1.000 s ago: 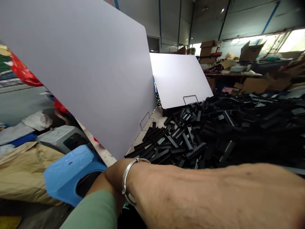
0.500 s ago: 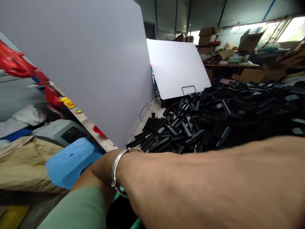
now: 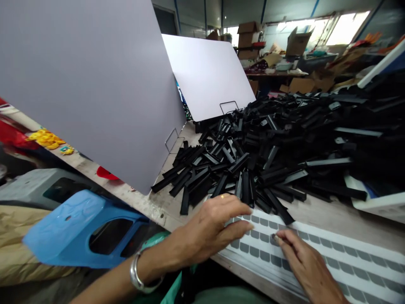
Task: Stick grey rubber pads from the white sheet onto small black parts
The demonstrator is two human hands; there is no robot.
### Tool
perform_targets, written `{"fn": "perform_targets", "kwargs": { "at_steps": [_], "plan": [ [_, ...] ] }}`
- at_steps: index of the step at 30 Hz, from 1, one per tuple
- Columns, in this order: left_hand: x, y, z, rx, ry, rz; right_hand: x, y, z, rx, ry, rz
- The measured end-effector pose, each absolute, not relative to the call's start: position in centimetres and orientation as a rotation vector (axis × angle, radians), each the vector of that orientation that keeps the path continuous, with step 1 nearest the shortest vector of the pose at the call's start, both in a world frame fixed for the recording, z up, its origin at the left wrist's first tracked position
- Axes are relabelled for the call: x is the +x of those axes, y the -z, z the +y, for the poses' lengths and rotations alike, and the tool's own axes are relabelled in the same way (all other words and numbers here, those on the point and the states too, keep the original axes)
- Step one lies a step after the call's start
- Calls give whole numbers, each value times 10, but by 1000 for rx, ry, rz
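Observation:
My left hand [image 3: 218,226], with a silver bangle on its wrist and a ring on a finger, hovers over the left end of a white sheet [image 3: 300,270]. Its thumb and fingers are apart with nothing visible between them. Rows of grey, round-ended stickers [image 3: 343,247] cover the sheet, which lies along the near edge of the table. Over the middle of the sheet, my right hand [image 3: 305,264] pinches a small grey sticker [image 3: 274,237] between thumb and forefinger. Just beyond the hands lies a large heap of black channel-shaped strips [image 3: 234,162].
A large white panel [image 3: 104,84] stands at the left, and another white board [image 3: 209,76] leans behind the heap. Wire stands [image 3: 172,141] support them. A blue plastic stool [image 3: 79,228] is below left. A white crate [image 3: 379,202] sits at the right edge. Cardboard boxes [image 3: 248,40] are stacked behind.
Half a second ago, a forearm crossed the view towards the lower left. Now both hands are over the sticker sheet, which has come into view as the camera turned right.

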State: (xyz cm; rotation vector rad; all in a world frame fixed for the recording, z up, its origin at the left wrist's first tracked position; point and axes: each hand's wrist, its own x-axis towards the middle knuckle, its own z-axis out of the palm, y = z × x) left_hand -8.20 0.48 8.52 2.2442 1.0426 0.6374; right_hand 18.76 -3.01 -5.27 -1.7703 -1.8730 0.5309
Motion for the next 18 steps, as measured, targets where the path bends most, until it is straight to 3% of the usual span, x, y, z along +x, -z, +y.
{"fn": "perform_targets", "kwargs": {
  "at_steps": [7,18],
  "plan": [
    [-81,50,-35,2364,-510,1284,156,69,-38,-1771,-461,-2147],
    [-80,88,-38,2488,-370,1433,109,77,-16,-1753,-225,-2328]
  ]
}}
